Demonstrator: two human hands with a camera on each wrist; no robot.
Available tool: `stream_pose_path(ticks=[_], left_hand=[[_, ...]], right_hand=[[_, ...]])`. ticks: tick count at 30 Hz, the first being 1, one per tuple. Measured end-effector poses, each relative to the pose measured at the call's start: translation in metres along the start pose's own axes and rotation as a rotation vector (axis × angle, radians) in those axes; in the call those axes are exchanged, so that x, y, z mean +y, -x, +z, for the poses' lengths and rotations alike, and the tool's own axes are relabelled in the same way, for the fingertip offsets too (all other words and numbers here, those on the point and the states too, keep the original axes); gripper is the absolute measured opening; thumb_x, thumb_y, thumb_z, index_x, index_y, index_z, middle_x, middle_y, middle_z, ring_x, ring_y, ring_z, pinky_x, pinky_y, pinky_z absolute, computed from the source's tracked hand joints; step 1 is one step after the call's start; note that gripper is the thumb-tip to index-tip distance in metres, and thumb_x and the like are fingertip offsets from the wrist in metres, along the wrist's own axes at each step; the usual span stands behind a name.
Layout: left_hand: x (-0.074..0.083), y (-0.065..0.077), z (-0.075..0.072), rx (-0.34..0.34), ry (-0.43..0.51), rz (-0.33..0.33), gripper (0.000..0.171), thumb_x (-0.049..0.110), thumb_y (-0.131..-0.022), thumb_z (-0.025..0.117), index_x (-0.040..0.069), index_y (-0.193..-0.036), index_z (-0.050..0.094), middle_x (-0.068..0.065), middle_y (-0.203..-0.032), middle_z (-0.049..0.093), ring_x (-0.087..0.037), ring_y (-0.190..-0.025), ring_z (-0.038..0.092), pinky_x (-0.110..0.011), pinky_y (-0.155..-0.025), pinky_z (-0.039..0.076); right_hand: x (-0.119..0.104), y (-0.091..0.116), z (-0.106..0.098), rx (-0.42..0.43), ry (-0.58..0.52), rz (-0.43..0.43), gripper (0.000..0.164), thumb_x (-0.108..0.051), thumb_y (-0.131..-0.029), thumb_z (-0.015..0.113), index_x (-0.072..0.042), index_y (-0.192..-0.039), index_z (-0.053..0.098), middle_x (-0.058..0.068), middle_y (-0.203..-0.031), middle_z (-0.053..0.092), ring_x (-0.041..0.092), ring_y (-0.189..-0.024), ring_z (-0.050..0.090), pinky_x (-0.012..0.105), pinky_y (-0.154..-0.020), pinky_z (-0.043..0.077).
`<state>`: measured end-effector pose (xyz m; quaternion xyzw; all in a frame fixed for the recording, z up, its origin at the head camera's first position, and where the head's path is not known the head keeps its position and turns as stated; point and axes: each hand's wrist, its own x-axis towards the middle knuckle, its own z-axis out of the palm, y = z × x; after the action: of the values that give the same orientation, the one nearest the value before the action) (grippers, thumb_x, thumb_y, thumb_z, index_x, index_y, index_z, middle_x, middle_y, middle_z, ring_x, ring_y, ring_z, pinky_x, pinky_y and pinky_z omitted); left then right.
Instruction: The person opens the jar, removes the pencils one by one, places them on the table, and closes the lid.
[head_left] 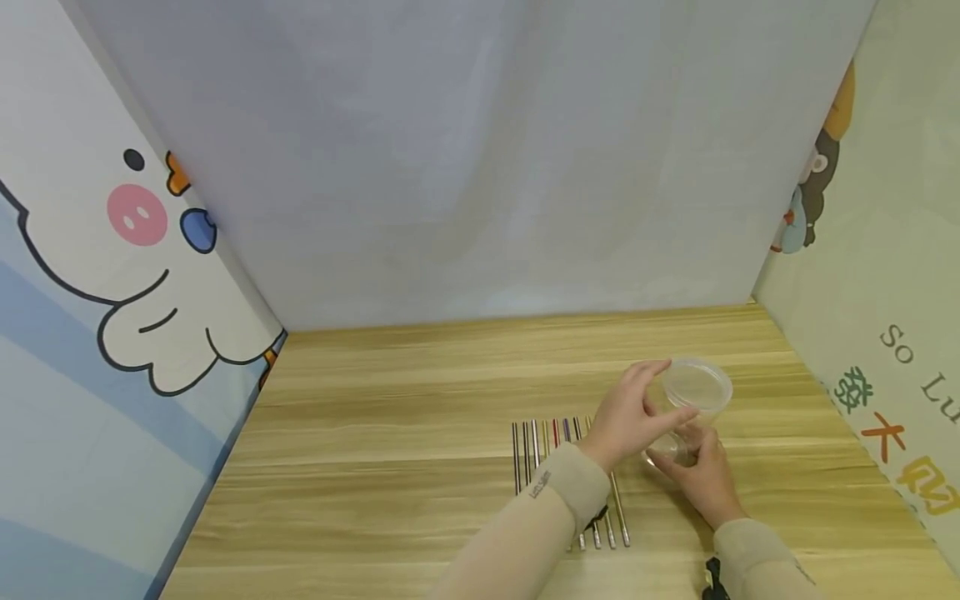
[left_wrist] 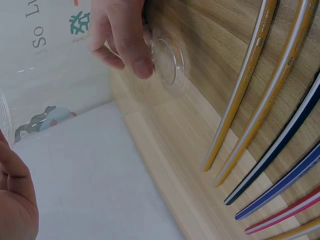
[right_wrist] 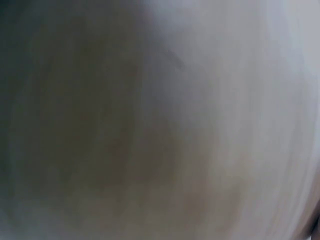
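My left hand (head_left: 630, 412) holds a clear round plastic tub (head_left: 697, 385) by its left side, thumb and fingers at the rim. In the left wrist view, part of that hand (left_wrist: 17, 200) and the curved edge of the tub (left_wrist: 5, 120) show at the left border. Just below, my right hand (head_left: 701, 471) grips a clear round plastic lid (head_left: 671, 450) low over the table. The left wrist view shows the right fingers (left_wrist: 142, 67) at the edge of this lid (left_wrist: 172, 62). A blurred pale surface fills the right wrist view, hiding the hand there.
Several pencils (head_left: 619, 508) lie side by side on the wood-grain table (head_left: 390, 467), partly covered by the left forearm. A plain pale backdrop (head_left: 450, 167) stands behind. Printed cartoon panels flank the table at left (head_left: 75, 275) and right (head_left: 862, 292).
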<state>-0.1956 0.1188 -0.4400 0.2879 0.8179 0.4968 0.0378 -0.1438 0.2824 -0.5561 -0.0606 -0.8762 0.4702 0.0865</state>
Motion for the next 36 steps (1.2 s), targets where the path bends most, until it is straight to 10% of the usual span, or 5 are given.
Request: stream_pose_path(ticks=[12, 22, 36], left_hand=[[-0.001, 0.009, 0.002, 0.096, -0.024, 0.051, 0.055, 0.030, -0.091, 0.073, 0.013, -0.140, 0.055, 0.000, -0.141, 0.055, 0.008, -0.061, 0.044, -0.007, -0.054, 0.044], [0.000, 0.007, 0.002, -0.016, 0.019, 0.008, 0.074, 0.035, -0.089, 0.074, 0.017, -0.152, 0.039, -0.001, -0.146, 0.052, 0.008, -0.061, 0.049, -0.009, -0.056, 0.046], [-0.001, 0.024, 0.000, 0.054, 0.031, 0.056, 0.059, 0.027, -0.093, 0.071, 0.014, -0.146, 0.048, 0.001, -0.148, 0.050, 0.009, -0.061, 0.044, -0.007, -0.054, 0.044]], right_hand=[[-0.003, 0.001, -0.003, -0.025, 0.049, 0.057, 0.082, -0.034, -0.088, 0.076, 0.008, -0.142, 0.032, 0.033, -0.146, 0.037, 0.047, -0.128, 0.039, 0.062, -0.100, 0.037], [-0.004, 0.003, -0.002, -0.018, 0.072, 0.090, 0.076, -0.033, -0.087, 0.077, 0.010, -0.129, 0.031, 0.037, -0.138, 0.038, 0.050, -0.124, 0.040, 0.063, -0.101, 0.035], [-0.004, 0.004, -0.002, -0.003, 0.042, 0.044, 0.081, -0.028, -0.087, 0.077, 0.010, -0.141, 0.030, 0.036, -0.143, 0.039, 0.050, -0.126, 0.041, 0.062, -0.101, 0.036]])
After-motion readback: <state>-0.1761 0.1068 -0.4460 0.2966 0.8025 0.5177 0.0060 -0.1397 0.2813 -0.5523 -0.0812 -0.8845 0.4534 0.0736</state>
